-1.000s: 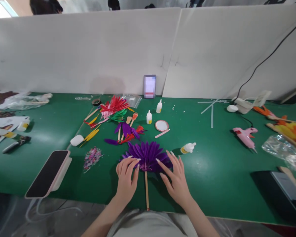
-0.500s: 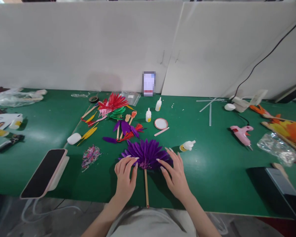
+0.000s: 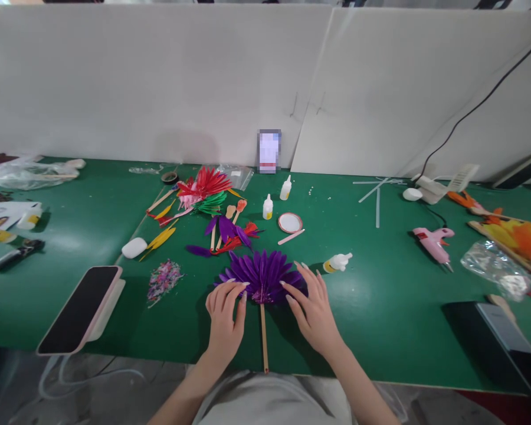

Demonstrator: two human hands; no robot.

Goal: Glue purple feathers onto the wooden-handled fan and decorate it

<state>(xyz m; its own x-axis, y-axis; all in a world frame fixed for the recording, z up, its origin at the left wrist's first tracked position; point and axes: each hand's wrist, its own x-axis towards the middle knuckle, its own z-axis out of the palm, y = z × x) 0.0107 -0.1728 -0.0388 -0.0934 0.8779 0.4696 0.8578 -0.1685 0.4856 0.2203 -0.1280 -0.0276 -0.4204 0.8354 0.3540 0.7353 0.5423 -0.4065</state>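
A purple feather fan point(image 3: 262, 274) lies on the green table, its thin wooden stick point(image 3: 264, 339) pointing toward my body. My left hand point(image 3: 225, 310) rests on the fan's left feathers, fingers bent over them and thumb apart. On the other side, my right hand point(image 3: 312, 304) has its fingers spread, with the tips on or just over the right feathers. Pinkish bits show at the base where feathers meet stick. Close to my right fingertips, a small white glue bottle point(image 3: 336, 262) lies on its side.
Beyond the fan lie loose purple feathers point(image 3: 226, 227), a red feather fan point(image 3: 207, 184), two upright glue bottles point(image 3: 268, 208) and a small white dish point(image 3: 290, 222). A pink glue gun point(image 3: 432, 242) is at right. A phone point(image 3: 79, 307) and colourful shreds point(image 3: 163, 280) are left.
My right fingers have shifted very slightly inward over the right feathers. The left hand and fan look the same; the view has tilted a little.
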